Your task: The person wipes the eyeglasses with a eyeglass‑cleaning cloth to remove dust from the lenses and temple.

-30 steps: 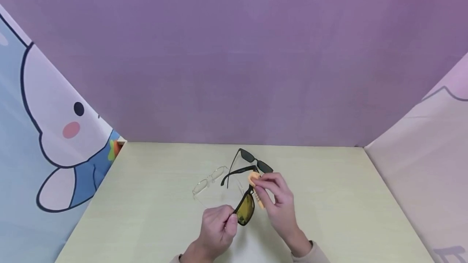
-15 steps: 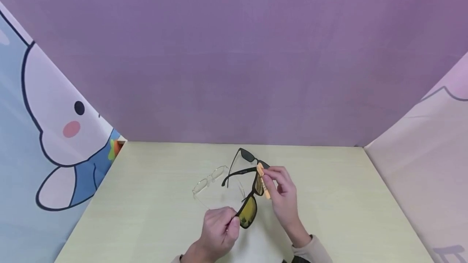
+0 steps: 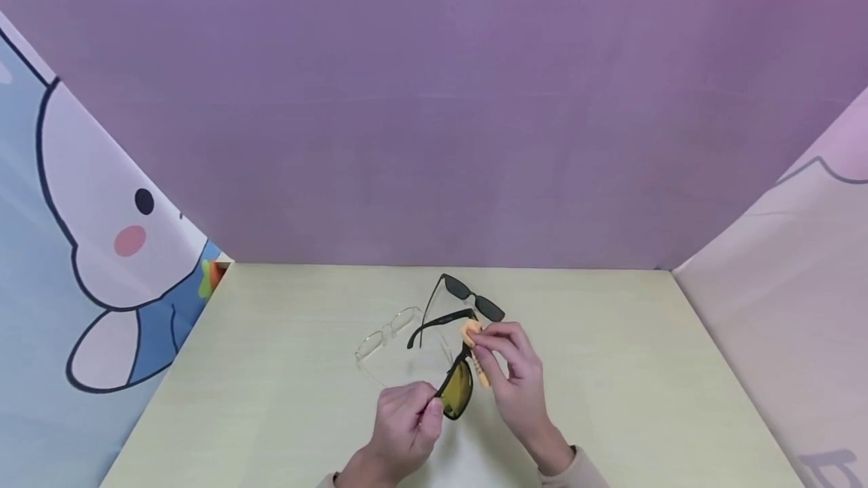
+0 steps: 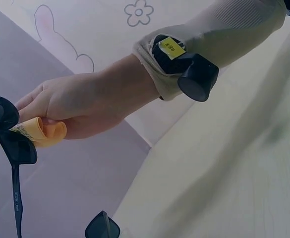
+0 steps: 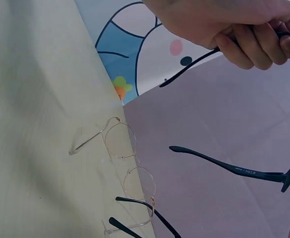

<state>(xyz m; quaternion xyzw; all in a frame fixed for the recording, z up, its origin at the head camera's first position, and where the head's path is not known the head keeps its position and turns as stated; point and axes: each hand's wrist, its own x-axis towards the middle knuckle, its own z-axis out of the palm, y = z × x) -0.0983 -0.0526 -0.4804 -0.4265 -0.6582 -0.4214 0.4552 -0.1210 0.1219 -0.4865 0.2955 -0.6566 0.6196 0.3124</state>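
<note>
Clearly, the fingers of the right hand pinch an orange cloth against the yellow-lensed sunglasses; those of the left hand clamp one temple. Lettering on cloth, free temple and yellow wrist sticker reads unclearly; beyond the sunglasses lie dark glasses, leftward wire-rimmed glasses.

Glasses between left grip and right grip, second pair behind on surface, third pair left of it

Pale tabletop under wire-rimmed glasses and dark sunglasses.
</note>
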